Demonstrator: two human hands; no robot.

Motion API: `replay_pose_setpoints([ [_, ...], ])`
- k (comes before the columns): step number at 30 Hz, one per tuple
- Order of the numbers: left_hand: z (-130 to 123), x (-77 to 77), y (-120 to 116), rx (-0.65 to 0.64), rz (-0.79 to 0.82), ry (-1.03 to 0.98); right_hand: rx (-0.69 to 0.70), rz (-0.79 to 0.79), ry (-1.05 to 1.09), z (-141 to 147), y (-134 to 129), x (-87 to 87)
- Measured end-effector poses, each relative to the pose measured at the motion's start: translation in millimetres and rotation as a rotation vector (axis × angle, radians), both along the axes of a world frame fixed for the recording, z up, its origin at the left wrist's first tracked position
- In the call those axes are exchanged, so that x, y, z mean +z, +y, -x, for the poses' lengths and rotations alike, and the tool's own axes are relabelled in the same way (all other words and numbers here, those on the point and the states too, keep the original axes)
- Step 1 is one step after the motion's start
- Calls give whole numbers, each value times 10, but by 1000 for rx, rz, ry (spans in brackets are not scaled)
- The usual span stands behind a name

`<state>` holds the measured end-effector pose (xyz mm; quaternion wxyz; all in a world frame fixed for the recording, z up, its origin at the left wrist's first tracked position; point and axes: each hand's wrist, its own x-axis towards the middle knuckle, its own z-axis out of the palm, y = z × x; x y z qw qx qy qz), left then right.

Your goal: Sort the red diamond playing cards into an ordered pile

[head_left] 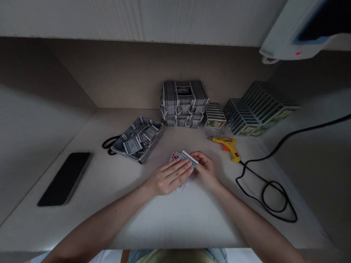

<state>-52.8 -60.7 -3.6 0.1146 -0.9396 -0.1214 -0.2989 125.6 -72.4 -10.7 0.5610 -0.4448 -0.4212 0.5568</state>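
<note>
Near the middle of the desk, a playing card (pixel 186 156) lies between my two hands with its patterned back up. My left hand (pixel 167 179) rests across it, fingers stretched out flat. At the card's right side, the curled fingers and thumb of my right hand (pixel 205 168) pinch its edge. Underneath, other playing cards (pixel 173 156) with red markings show their faces; my left hand covers most of them. Left of my hands sits a tray made of patterned cards (pixel 149 155), with several loose cards (pixel 133 145) inside.
Boxes built from cards (pixel 183 107) are stacked at the back. Small card packs (pixel 215 115) and larger pack stacks (pixel 255 109) stand right of them. A yellow glue gun (pixel 229 145) trails a black cable (pixel 264 197). Black loop handles (pixel 109 142) and a phone (pixel 64 179) lie left.
</note>
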Motion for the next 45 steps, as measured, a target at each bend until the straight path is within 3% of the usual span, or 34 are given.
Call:
replay_pose_setpoints([
  [4, 3, -3, 4, 29, 6, 8, 221, 185, 344, -30, 3, 77],
  [7, 5, -2, 7, 49, 5, 4, 421, 210, 468, -66, 7, 148],
  [10, 4, -15, 3, 49, 11, -14, 497, 206, 518, -87, 14, 181],
  [24, -20, -5, 1, 87, 72, -57, 402, 202, 418, -131, 76, 124],
  [45, -14, 43, -28, 115, -20, -4, 365, 195, 327, -170, 103, 153],
])
